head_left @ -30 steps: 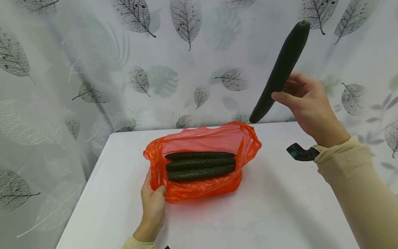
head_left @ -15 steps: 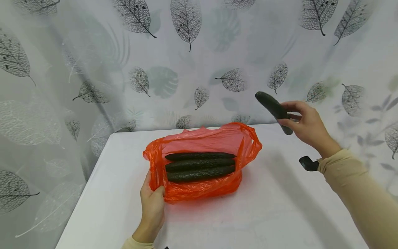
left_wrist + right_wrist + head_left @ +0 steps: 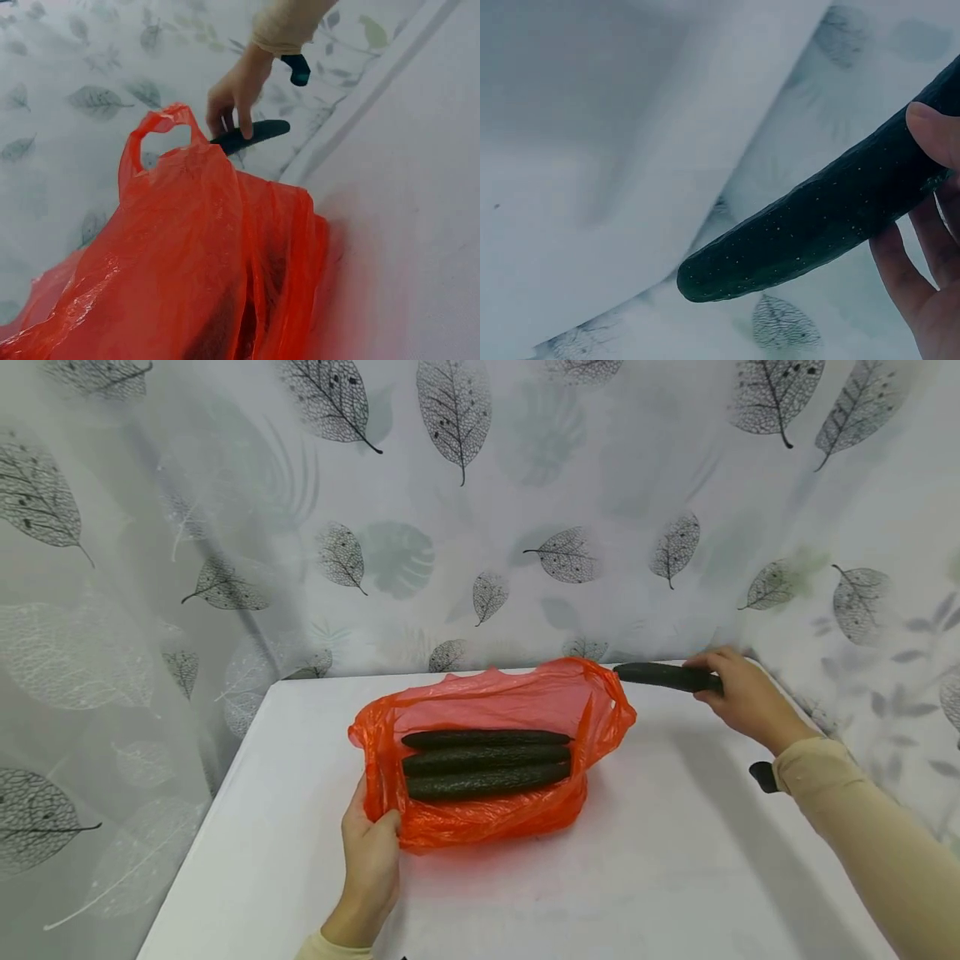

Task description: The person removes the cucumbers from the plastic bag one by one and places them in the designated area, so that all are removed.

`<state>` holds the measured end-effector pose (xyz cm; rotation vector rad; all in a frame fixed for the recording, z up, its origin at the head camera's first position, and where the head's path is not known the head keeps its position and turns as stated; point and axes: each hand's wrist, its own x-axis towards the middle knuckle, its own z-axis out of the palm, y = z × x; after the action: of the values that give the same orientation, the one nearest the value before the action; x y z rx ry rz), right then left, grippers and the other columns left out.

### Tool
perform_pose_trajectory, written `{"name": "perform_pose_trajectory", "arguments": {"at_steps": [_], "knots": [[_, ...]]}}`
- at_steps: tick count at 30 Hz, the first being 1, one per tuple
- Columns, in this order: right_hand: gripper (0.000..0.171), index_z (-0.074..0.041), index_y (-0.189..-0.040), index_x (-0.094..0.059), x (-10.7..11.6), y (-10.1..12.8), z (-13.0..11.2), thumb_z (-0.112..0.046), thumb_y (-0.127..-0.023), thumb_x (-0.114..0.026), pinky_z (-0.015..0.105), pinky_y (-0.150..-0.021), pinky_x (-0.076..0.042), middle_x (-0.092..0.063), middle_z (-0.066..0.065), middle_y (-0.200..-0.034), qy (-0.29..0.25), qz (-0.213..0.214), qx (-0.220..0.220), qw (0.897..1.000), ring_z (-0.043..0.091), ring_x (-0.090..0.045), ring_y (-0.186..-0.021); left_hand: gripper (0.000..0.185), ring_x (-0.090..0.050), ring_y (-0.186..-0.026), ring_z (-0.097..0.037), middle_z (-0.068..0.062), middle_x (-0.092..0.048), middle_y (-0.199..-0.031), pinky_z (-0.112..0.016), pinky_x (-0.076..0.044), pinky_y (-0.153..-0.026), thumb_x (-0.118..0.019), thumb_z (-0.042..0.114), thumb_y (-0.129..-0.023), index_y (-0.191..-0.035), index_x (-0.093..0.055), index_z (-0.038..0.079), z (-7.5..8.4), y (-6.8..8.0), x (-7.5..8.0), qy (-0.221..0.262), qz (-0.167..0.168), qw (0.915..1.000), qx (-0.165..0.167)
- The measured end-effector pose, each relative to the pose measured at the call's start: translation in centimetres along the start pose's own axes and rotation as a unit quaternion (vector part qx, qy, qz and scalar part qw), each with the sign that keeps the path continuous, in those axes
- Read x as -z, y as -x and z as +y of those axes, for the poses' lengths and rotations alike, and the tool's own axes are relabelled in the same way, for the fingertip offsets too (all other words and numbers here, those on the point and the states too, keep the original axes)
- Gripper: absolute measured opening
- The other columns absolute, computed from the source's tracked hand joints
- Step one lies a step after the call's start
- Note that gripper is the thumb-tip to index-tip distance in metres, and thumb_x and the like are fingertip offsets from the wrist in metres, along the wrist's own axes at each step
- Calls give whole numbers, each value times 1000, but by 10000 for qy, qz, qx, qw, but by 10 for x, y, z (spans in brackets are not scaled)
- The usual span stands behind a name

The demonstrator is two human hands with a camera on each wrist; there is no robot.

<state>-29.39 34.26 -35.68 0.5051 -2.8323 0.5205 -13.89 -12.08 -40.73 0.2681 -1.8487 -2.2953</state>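
An open orange plastic bag [image 3: 487, 814] lies on the white table [image 3: 660, 877], with three dark green cucumbers [image 3: 487, 762] side by side inside it. My left hand [image 3: 372, 852] grips the bag's near left edge. My right hand [image 3: 738, 693] holds a fourth cucumber [image 3: 660, 676] level at the table's far right edge, just right of the bag. The right wrist view shows that cucumber [image 3: 817, 225] between my thumb and fingers [image 3: 930, 135]. In the left wrist view the bag [image 3: 187, 255] fills the front, and my right hand [image 3: 236, 97] holds the cucumber [image 3: 251, 135] behind its handle.
A leaf-printed curtain [image 3: 465, 510] hangs behind the table and along both sides. Bare tabletop lies in front of the bag and to its right. A black wrist mount [image 3: 763, 775] sits at my right sleeve.
My right hand has brought the cucumber down from head height, turning it from upright to level, to the table's far right edge. My left hand and the bag have stayed put.
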Motion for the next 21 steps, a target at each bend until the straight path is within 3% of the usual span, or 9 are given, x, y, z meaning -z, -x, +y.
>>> {"name": "perform_pose_trajectory", "arguments": {"at_steps": [6, 12, 21], "knots": [[42, -4, -113, -58, -21, 5, 14, 4, -73, -70, 53, -83, -41, -50, 14, -112, 657, -697, 106, 9954, 36, -48, -104, 75, -38, -120, -17, 8, -37, -137, -35, -39, -97, -31, -15, -77, -144, -28, 19, 0, -1, 0, -59, 43, 9999, 148], [42, -3, -108, -61, -37, 8, 22, 7, -69, -71, 51, -84, -43, -53, 12, -109, 1000, -888, 360, 9904, 35, -50, -103, 76, -39, -121, -23, 5, -39, -137, -34, -42, -93, -31, -16, -75, -143, -30, 18, -2, -1, 1, 31, 93, 9998, 149], [37, -3, -106, -62, -51, 14, 37, 6, -71, -69, 54, -79, -44, -55, 13, -106, 1030, -1107, 269, 9881, 36, -53, -99, 77, -40, -120, -26, 5, -41, -137, -34, -43, -92, -31, -17, -74, -143, -31, 18, -4, -1, 1, 107, 92, 9998, 120]]}}
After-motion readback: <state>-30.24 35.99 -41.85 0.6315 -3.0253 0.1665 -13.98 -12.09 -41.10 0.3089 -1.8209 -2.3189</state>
